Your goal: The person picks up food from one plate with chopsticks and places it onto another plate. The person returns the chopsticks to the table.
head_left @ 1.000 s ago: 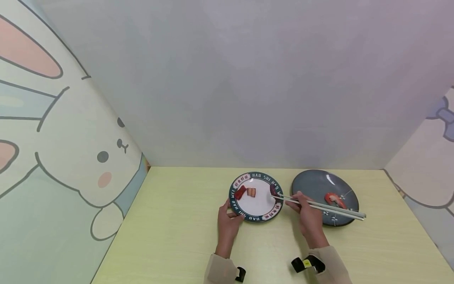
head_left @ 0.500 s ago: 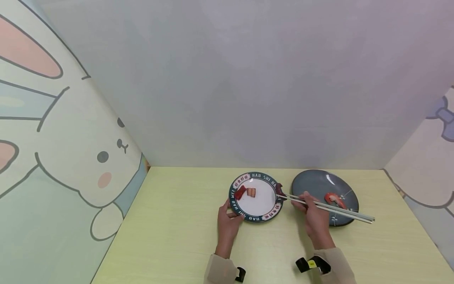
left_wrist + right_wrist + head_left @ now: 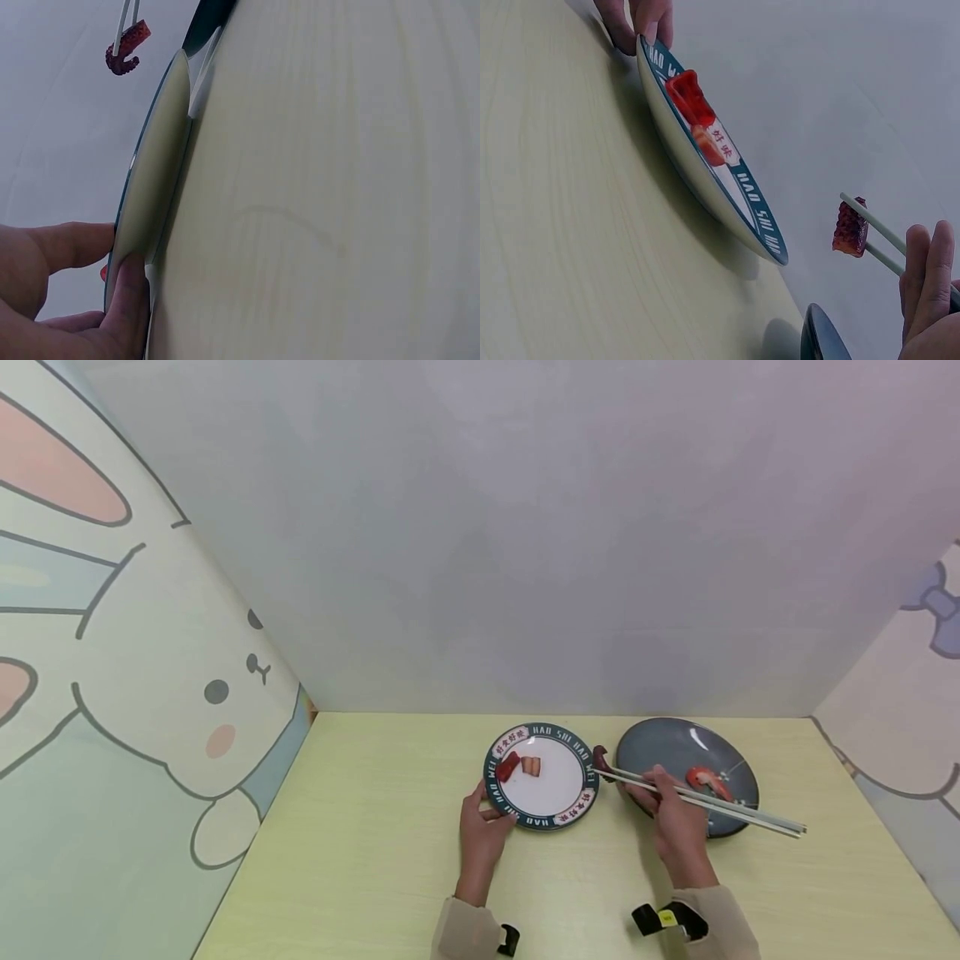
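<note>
My left hand pinches the near-left rim of a white plate with a green lettered border, thumb beneath it in the left wrist view. A glossy red piece and a small pinkish-brown striped piece lie on that plate. In my right hand is a pair of pale chopsticks. Their tips grip a dark red, curled octopus tentacle piece, held in the air between the two plates. Below and behind the right hand sits a dark grey plate bearing a red-and-white shrimp.
A pale wooden table carries both plates near its back edge. Behind it rises a plain grey wall. A rabbit-printed panel stands at the left, another printed panel at the right.
The right hand has moved right with the chopsticks, taking the octopus tentacle piece from over the white plate's right rim to the gap beside the grey plate. The left hand stays put.
</note>
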A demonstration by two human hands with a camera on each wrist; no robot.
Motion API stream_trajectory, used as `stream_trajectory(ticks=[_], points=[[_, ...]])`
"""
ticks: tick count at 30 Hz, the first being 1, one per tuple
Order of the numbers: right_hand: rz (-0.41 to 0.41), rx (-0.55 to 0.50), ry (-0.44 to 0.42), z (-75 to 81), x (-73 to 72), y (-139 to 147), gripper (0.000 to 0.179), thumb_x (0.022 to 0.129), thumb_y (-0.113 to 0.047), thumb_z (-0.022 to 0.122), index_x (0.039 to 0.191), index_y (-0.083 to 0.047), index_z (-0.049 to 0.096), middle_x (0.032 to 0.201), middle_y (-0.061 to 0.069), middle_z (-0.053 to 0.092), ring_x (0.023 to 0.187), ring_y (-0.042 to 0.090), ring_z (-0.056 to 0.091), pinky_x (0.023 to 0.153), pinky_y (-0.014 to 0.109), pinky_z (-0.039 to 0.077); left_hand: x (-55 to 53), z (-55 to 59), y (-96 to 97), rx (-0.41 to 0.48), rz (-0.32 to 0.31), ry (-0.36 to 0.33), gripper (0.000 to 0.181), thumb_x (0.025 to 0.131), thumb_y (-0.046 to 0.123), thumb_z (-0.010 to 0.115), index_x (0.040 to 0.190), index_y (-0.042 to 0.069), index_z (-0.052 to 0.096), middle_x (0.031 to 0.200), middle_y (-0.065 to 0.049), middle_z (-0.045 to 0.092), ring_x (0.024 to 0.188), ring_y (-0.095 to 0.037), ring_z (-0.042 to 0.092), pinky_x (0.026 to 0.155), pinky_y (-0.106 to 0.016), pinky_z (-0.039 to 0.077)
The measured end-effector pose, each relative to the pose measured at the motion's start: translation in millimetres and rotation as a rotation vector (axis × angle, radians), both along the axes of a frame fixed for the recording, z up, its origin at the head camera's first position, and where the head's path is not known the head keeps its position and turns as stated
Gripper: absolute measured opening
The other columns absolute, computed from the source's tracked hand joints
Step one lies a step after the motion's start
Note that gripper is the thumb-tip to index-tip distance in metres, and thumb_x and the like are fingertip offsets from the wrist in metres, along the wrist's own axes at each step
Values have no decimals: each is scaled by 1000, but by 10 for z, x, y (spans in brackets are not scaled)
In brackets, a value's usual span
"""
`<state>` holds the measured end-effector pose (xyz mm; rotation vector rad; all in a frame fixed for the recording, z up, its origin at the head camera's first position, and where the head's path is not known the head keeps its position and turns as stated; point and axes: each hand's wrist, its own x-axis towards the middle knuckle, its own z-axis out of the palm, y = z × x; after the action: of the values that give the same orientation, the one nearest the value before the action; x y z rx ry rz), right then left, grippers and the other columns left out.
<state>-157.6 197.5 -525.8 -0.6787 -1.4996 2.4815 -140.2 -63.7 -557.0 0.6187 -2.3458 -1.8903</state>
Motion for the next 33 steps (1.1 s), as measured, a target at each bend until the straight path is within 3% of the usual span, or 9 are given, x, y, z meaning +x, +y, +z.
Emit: stream_trajectory(ticks=[15,22,26,33], points=[[-69,-97,36,46,-24,86,32,107,-9,59,81,-7,78,86,4,73,68,13,78,73,26,62,-23,23,15,-7,7,-17,79,84,-8,78,156,2,48,128,-12,56,95,-21,62,72,-30,56],[-127,-171,148,38,-23,140,26,105,1,58,84,2,74,80,11,74,65,18,77,66,30,62,-21,13,18,-11,7,-18,80,83,-8,78,156,2,48,127,-12,56,95,-20,62,72,-30,56],[-144,-212,199,27,-13,183,21,104,4,58,84,5,64,78,13,73,67,20,77,65,32,63,-13,14,16,-9,4,-10,79,83,-8,78,156,2,48,127,-12,56,94,-20,62,72,-30,56],[-152,-215,163,20,-19,249,25,105,3,57,86,3,74,80,12,71,70,20,77,67,30,63,-1,46,21,-7,5,4,80,82,-8,79,155,0,48,127,-14,56,95,-23,63,69,-29,55]])
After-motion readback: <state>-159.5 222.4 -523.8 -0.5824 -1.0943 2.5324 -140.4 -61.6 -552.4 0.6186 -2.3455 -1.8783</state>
